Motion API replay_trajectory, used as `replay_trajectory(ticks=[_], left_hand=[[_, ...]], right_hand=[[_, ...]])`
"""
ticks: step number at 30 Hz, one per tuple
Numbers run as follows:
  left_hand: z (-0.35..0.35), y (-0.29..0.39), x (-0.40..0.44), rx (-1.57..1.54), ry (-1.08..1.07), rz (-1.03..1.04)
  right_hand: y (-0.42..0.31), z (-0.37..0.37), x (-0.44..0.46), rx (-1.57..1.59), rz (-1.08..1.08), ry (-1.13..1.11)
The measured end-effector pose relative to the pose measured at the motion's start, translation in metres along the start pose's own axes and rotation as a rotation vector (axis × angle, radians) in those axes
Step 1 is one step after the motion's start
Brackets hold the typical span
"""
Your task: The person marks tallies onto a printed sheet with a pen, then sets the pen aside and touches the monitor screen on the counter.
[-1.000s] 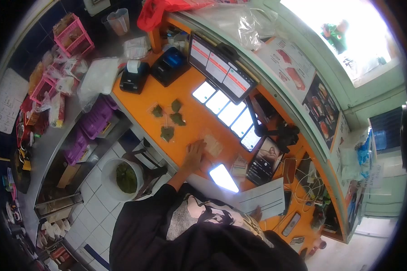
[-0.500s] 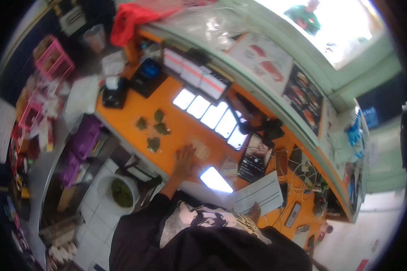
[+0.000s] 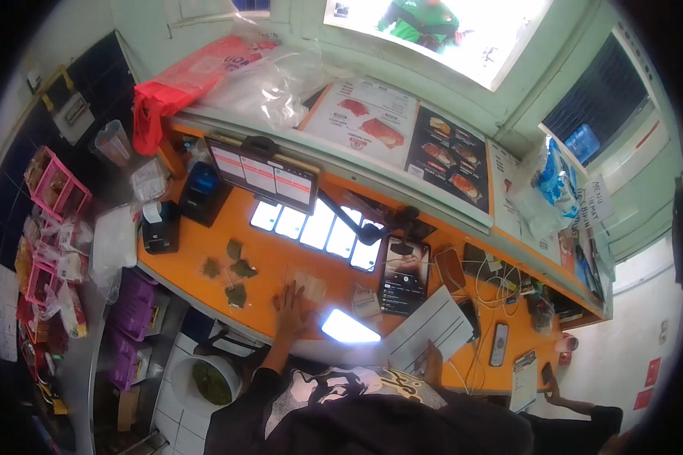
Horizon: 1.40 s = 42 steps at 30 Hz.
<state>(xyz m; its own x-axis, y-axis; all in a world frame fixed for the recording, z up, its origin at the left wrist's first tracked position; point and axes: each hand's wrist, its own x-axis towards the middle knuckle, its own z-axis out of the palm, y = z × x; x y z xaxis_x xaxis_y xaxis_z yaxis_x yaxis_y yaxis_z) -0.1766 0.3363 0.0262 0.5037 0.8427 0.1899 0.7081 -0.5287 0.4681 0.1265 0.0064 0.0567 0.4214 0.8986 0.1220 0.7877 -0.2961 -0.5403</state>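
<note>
My left hand (image 3: 287, 305) lies on the orange counter (image 3: 182, 265) with its fingers spread, holding nothing. Just past its fingertips is a small, pale, see-through packet (image 3: 309, 288). Several dark green pieces (image 3: 241, 268), apparently in clear wrappers, lie to the left of this hand. My right hand (image 3: 433, 358) grips the lower edge of a white sheet with dark lines (image 3: 431, 327), tilted over the counter's edge; part of the fingers is hidden. Between my hands a phone with a glaring white screen (image 3: 349, 326) lies near the front edge.
Several lit phones (image 3: 316, 229) stand in a row below a tablet (image 3: 262, 174). Another tablet (image 3: 404, 274) and tangled cables (image 3: 501, 287) are at right. A white bucket (image 3: 180, 378) stands on the floor. At lower right, another person's hand (image 3: 555, 393) holds a dark phone.
My head's view has turned, shifting the scene and showing more of the window. Another person's arm with a phone has appeared at lower right. My left hand stays flat; my right keeps the sheet.
</note>
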Motion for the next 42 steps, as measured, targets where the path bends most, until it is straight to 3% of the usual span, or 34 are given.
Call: replay_trajectory(ticks=[7,13,19,25,28,33,35,37,38,40,42], left_hand=[[0.000,0.002,0.001,0.036,-0.007,-0.016],[0.004,-0.004,0.000,-0.011,0.049,0.008],[-0.005,0.005,0.000,0.019,0.105,-0.033],[0.000,0.000,-0.001,0.032,0.096,-0.026],[-0.001,0.001,-0.001,-0.034,0.094,-0.024],[-0.008,0.001,0.000,-0.057,0.086,0.003],[-0.007,0.001,-0.001,-0.101,0.099,-0.027],[-0.002,-0.007,0.000,-0.235,0.284,0.079],[0.017,-0.015,0.002,-0.595,0.266,-0.053],[0.014,-0.009,-0.002,-0.923,0.371,-0.277],[-0.020,-0.002,-0.015,-0.428,0.663,-0.109]], right_hand=[[-0.074,-0.010,0.081,0.073,-0.027,0.330],[-0.130,-0.049,0.186,0.205,-0.394,0.718],[-0.217,-0.099,0.273,0.371,-0.721,0.852],[-0.286,-0.122,0.321,0.259,-0.903,0.699],[-0.303,-0.113,0.347,0.148,-0.807,0.688],[-0.336,-0.078,0.347,0.285,-0.906,0.670],[-0.351,-0.055,0.337,0.399,-0.984,0.545],[-0.368,-0.025,0.328,0.454,-1.008,0.414],[-0.375,-0.008,0.324,0.483,-1.000,0.350],[-0.392,0.030,0.318,0.553,-1.031,0.225],[-0.419,0.073,0.304,0.666,-0.958,0.059]])
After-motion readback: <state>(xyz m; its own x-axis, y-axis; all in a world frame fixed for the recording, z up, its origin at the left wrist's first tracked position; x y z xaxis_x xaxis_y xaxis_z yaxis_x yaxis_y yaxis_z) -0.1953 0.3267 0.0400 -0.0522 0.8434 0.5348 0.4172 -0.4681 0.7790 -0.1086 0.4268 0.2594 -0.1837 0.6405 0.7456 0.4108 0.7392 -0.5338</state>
